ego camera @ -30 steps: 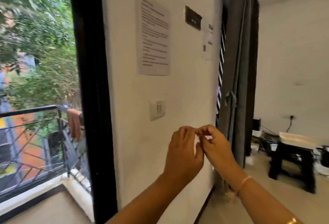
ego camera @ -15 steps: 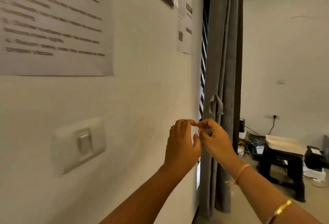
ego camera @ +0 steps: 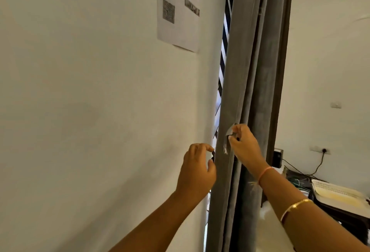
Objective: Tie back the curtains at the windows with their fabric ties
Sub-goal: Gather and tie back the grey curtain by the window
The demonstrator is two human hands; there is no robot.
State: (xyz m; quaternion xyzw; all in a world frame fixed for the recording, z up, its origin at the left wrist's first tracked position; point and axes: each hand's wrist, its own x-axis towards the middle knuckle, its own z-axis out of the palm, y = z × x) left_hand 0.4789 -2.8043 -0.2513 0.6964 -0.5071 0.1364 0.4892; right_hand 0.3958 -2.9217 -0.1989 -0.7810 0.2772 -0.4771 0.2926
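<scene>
A grey curtain (ego camera: pixel 248 71) hangs gathered in long folds beside the white wall, with window bars showing behind its left edge. A short grey fabric tie (ego camera: pixel 227 141) dangles on the curtain's front. My right hand (ego camera: pixel 245 147) pinches the tie's upper end between thumb and fingers. My left hand (ego camera: pixel 197 169) is at the curtain's left edge, fingers curled, its fingertips close to a small dark thing at the wall's corner. Whether it grips anything is unclear.
A printed paper sheet (ego camera: pixel 179 9) is taped to the white wall (ego camera: pixel 90 101) at upper left. At lower right stands a dark stool (ego camera: pixel 344 211) with a white tray (ego camera: pixel 336 191), with cables and a wall socket (ego camera: pixel 320 149) behind it.
The view has moved forward along the wall up to the curtain. My hands, held together a second ago, have parted; the right one has taken the tie, the left reached the curtain's edge.
</scene>
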